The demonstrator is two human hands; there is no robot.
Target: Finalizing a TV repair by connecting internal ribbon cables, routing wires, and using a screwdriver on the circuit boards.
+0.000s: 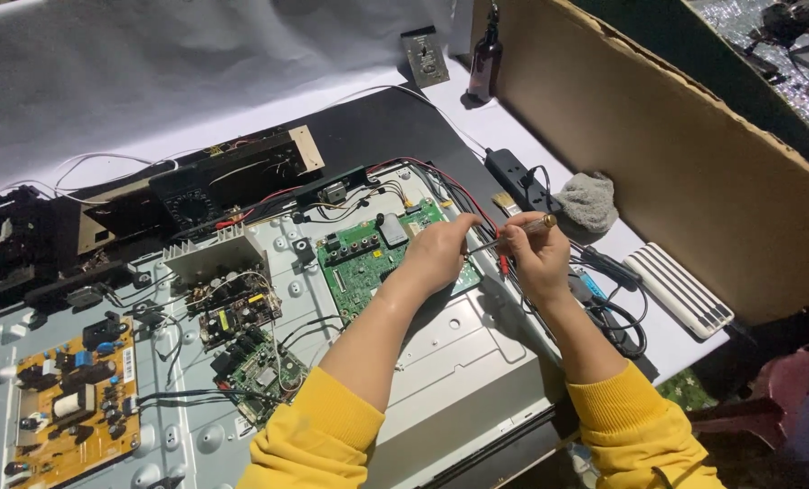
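My right hand (538, 258) grips a screwdriver (524, 230) with a clear amber handle, its shaft slanting down-left toward the right edge of a green circuit board (361, 258). My left hand (439, 252) rests on that edge of the board, fingers pinched next to the screwdriver's tip; I cannot tell whether it holds anything. The board is mounted on the grey metal back (463, 362) of an opened flat screen. Red and black wires (440, 181) run along the board's far side. Both my sleeves are yellow.
An orange power board (74, 398) and a smaller green board (259, 371) sit at the panel's left. A multimeter (191, 204), power strip (517, 177), brush (506, 203), grey cloth (588, 201), white ribbed slab (680, 290) and dark bottle (484, 59) surround it. A cardboard sheet (694, 154) walls the right.
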